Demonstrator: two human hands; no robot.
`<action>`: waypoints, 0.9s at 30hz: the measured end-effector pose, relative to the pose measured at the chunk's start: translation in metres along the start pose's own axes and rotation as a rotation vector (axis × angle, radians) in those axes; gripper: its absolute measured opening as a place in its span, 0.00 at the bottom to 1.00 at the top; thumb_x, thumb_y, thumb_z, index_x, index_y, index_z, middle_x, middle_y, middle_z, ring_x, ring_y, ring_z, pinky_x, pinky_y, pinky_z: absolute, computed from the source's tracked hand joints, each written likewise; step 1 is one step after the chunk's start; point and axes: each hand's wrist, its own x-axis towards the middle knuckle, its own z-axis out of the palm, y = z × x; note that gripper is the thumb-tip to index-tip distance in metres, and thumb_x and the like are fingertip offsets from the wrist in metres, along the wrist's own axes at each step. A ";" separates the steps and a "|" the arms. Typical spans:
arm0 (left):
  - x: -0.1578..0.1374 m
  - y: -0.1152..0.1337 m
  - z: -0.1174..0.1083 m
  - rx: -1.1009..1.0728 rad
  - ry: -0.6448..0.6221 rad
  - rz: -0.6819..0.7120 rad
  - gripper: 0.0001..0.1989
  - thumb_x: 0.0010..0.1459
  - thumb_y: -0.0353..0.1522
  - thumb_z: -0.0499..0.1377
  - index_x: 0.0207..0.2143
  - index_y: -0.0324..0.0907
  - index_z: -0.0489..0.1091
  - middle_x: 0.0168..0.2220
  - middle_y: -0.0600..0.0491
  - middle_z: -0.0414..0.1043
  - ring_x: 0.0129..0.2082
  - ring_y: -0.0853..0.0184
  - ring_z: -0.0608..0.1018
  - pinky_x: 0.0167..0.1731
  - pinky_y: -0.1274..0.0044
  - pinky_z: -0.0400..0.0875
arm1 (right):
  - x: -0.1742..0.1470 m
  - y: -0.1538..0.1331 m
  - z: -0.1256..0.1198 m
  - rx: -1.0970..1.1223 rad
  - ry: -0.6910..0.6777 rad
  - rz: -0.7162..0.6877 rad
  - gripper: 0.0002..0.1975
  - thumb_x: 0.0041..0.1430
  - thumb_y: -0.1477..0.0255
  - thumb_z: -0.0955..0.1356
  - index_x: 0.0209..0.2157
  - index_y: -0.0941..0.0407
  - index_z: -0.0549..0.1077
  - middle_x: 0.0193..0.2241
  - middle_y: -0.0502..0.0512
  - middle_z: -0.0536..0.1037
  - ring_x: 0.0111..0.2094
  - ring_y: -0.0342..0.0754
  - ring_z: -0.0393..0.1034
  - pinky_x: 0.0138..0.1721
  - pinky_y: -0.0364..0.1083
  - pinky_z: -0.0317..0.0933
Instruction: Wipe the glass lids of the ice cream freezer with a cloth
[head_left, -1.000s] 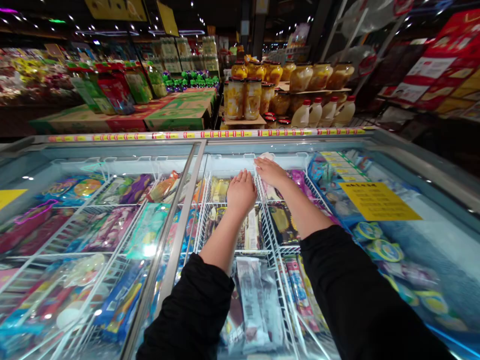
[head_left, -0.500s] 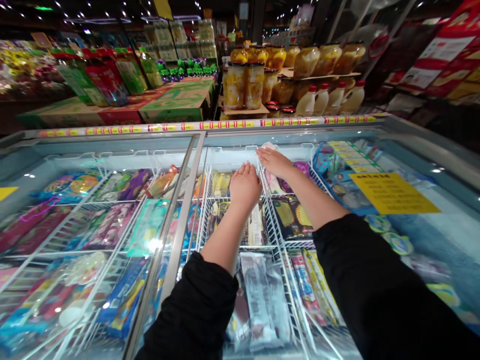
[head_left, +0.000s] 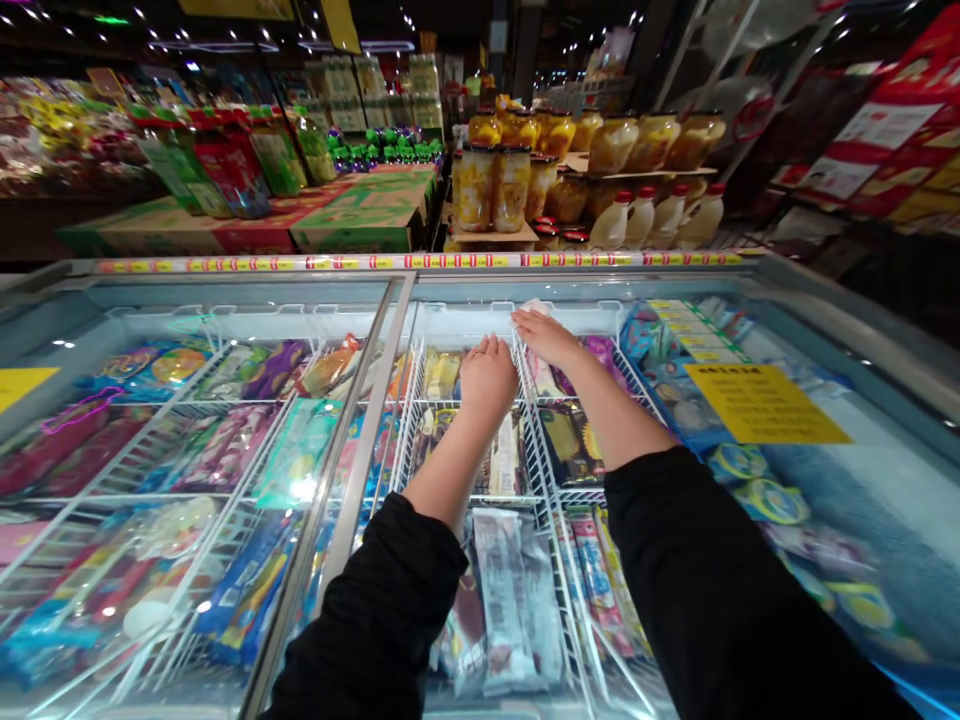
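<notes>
Grey wrapped ice-cream bars (head_left: 517, 600) lying in the wire basket below both forearms; left hand (head_left: 487, 378) flat, fingers together, over the white wire divider (head_left: 525, 400); just right and beyond it, right hand (head_left: 546, 335) flat, fingertips touching a white packet (head_left: 535, 306) at the freezer's far wall (head_left: 457, 322)

I see a supermarket interior under a dark ceiling (head_left: 450, 15) dotted with small spot lights. Beyond the freezer's far rim, a price strip (head_left: 420, 263) runs left to right. Behind it, green and red cartons (head_left: 352, 215) stand at the left, shelves with glass jars (head_left: 495, 185) and white bottles (head_left: 652, 215) at centre. Red boxes (head_left: 885, 130) are stacked at the right.
</notes>
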 end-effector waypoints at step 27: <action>0.042 -0.018 0.007 -0.058 -0.015 -0.006 0.28 0.74 0.30 0.47 0.72 0.30 0.59 0.75 0.41 0.56 0.75 0.59 0.60 0.74 0.67 0.54 | -0.007 0.034 -0.016 -0.037 -0.001 -0.073 0.29 0.74 0.67 0.57 0.73 0.54 0.64 0.73 0.54 0.61 0.75 0.53 0.52 0.76 0.59 0.44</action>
